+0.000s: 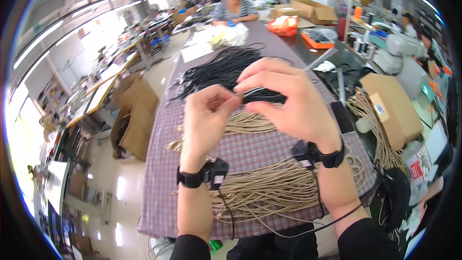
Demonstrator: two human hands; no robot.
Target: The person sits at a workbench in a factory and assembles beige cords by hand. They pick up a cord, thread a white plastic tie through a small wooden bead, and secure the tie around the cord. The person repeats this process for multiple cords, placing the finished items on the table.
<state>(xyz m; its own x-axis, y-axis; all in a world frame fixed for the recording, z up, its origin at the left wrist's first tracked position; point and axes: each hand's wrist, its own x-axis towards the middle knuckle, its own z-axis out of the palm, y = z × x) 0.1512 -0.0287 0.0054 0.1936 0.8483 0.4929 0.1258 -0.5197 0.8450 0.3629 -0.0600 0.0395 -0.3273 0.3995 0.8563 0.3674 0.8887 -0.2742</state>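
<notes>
Over the middle of the table, my left hand is closed in a pinch, thumb against fingers. A small brownish tip shows at its fingertips, too small to name. My right hand is beside it, fingers curved and thumb apart, its fingertips close to the left hand's pinch. Behind both hands lies a heap of black cords. A bundle of tan cords lies below the hands, partly hidden by them. Nearer to me, a larger spread of tan cords runs across the table between my forearms.
The table has a checked cloth. White plastic bags and an orange bag are at its far end, where another person sits. On the right are a cardboard box and more tan cords. An open carton stands on the left floor.
</notes>
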